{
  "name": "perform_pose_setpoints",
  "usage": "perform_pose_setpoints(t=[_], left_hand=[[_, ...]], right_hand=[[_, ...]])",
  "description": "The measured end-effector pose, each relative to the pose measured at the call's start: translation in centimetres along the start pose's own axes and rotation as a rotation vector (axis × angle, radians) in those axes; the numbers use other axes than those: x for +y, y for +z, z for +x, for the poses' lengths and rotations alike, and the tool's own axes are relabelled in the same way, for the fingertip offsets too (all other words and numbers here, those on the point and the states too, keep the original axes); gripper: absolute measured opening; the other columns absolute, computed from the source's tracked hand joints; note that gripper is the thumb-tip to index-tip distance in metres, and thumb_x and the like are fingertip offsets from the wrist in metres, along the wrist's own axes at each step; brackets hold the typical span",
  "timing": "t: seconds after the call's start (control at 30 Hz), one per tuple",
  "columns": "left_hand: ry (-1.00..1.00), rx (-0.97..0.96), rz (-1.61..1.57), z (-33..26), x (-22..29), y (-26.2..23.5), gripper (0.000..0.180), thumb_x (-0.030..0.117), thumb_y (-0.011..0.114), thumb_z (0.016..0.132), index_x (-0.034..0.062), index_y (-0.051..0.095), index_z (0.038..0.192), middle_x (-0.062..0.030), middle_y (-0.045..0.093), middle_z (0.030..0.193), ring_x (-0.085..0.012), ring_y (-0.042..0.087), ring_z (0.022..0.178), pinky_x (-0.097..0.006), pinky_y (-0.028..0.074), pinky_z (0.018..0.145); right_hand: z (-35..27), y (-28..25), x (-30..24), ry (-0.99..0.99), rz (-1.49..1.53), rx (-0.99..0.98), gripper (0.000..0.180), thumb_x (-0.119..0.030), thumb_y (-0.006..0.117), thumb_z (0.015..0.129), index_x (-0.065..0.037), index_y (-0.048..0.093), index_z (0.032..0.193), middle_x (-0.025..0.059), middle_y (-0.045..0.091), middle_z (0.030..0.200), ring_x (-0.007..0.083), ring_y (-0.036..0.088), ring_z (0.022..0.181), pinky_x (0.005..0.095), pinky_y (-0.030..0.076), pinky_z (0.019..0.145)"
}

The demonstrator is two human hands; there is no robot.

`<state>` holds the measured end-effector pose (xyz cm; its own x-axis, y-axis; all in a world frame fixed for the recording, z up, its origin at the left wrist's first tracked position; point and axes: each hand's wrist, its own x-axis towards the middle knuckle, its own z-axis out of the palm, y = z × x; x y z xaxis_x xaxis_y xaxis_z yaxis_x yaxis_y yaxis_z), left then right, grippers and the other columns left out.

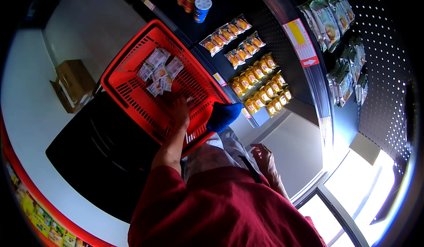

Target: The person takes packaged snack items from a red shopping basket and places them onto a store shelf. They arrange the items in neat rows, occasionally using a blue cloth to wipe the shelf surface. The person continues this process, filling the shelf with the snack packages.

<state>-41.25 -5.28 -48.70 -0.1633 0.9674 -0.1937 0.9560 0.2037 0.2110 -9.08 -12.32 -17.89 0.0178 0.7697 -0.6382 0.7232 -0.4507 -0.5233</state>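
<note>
My left hand (179,111) reaches down inside a red plastic basket (115,83), near its right wall. Its fingers look stretched out, though they are dim, and I see nothing held in them. Beyond the fingertips several small white-and-purple packets (160,71) lie loosely piled in the basket. My right hand (263,158) hangs to the right of my body below the shelf, fingers loosely curved and apart, holding nothing. Between the hands, a blue cloth item (223,116) covers the basket's near right corner.
A dark shelf (207,66) on the right holds rows of orange-and-yellow wrapped snacks (256,73) and several canisters (202,9). Green-and-white packets (329,19) hang on a perforated panel (384,48). Left of the basket are a black surface (106,154) and an opened cardboard box (76,82).
</note>
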Motion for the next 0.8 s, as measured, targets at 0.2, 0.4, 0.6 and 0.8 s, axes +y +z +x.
perform_pose_setpoints(t=[0.2, 0.4, 0.6, 0.8], left_hand=[[0.038, -0.074, -0.192, -1.2, 0.6, -0.2, 0.043, 0.034, 0.057, 0.099, 0.0107, 0.053, 0.134, -0.015, 0.062, 0.113, -0.0352, 0.062, 0.108, -0.044, 0.056, 0.083], [-0.143, -0.023, -0.199, 0.0, -0.5, 1.6, 0.058, 0.046, 0.056, 0.098, 0.0098, 0.048, 0.143, -0.0164, 0.062, 0.117, -0.0372, 0.062, 0.104, -0.047, 0.054, 0.083], [-0.155, -0.195, -0.086, 0.5, 1.1, -1.5, 0.074, 0.059, 0.053, 0.096, 0.0099, 0.04, 0.15, -0.0187, 0.061, 0.125, -0.04, 0.061, 0.11, -0.053, 0.051, 0.089], [-0.096, -0.13, 0.026, -0.2, 1.3, -0.7, 0.067, 0.058, 0.054, 0.097, 0.0126, 0.044, 0.145, -0.0155, 0.061, 0.121, -0.0384, 0.063, 0.106, -0.056, 0.051, 0.087]], right_hand=[[-0.2, -0.4, -0.6, -0.024, -0.025, -0.007, 0.024, -0.011, 0.062, 0.097, -0.006, 0.066, 0.12, 0.0142, 0.072, 0.099, 0.0239, 0.072, 0.089, 0.0371, 0.059, 0.076], [-0.6, -0.4, 0.1, -0.026, -0.053, -0.017, 0.023, -0.012, 0.063, 0.097, -0.006, 0.067, 0.119, 0.0141, 0.072, 0.1, 0.0244, 0.072, 0.089, 0.0369, 0.059, 0.076], [-0.8, -0.3, 0.7, -0.015, -0.062, -0.023, 0.023, -0.011, 0.064, 0.096, -0.006, 0.067, 0.119, 0.0146, 0.071, 0.098, 0.025, 0.072, 0.087, 0.037, 0.059, 0.075], [-0.7, -0.8, 0.0, -0.017, -0.078, -0.022, 0.023, -0.011, 0.063, 0.096, -0.006, 0.067, 0.119, 0.0152, 0.071, 0.098, 0.0263, 0.072, 0.087, 0.0377, 0.058, 0.076]])
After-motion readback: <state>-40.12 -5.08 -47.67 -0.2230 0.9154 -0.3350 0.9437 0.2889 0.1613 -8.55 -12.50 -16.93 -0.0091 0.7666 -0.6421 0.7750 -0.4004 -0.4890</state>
